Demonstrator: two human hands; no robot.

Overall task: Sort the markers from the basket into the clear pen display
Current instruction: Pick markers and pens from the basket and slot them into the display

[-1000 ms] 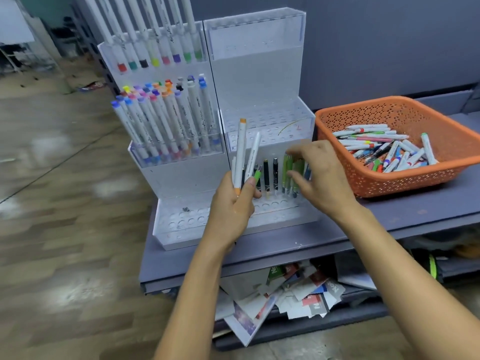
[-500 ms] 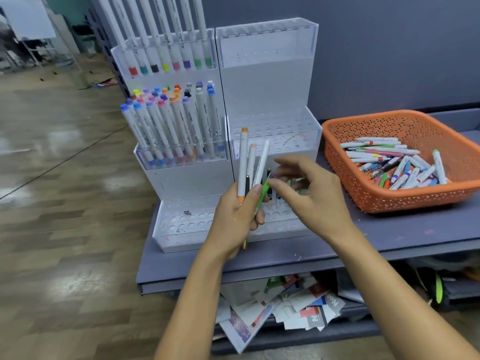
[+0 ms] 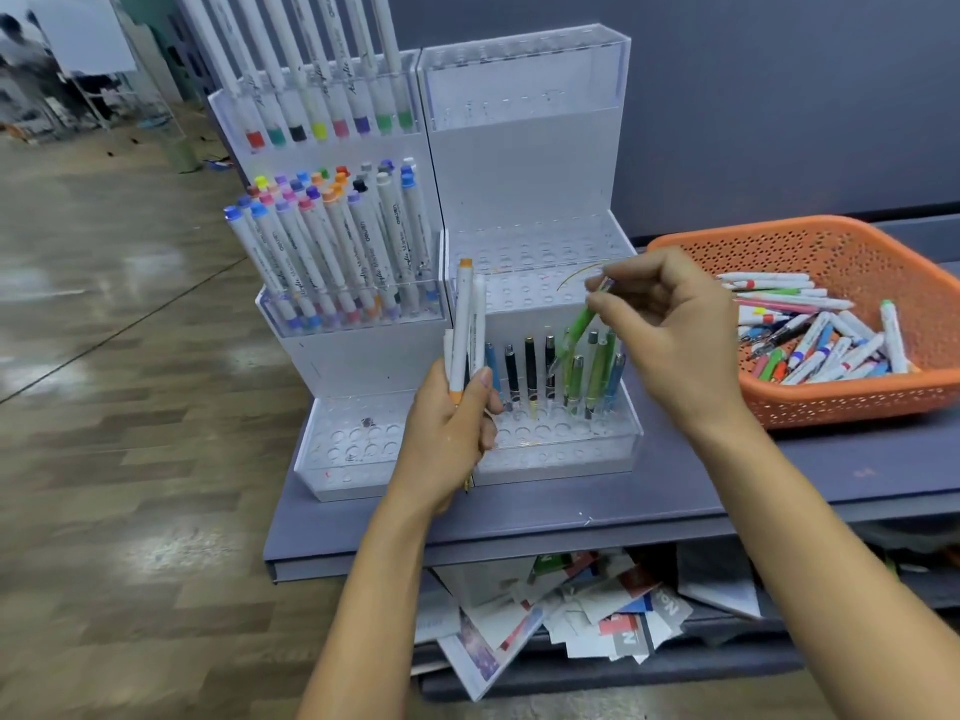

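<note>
My left hand grips a small bunch of white markers upright in front of the clear pen display; one has an orange cap. My right hand pinches the top of a green pen, tilted over the display's bottom row, where several dark, green and blue pens stand in holes. The orange basket at the right holds several loose markers.
The display's left half holds rows of white markers with coloured caps. The display stands on a grey shelf; loose papers lie on the shelf below. Wooden floor lies to the left. A dark wall stands behind.
My right hand has taken the green pen from the bunch in my left hand, lifted it and carried it right, over the bottom row. The camera has moved closer.
</note>
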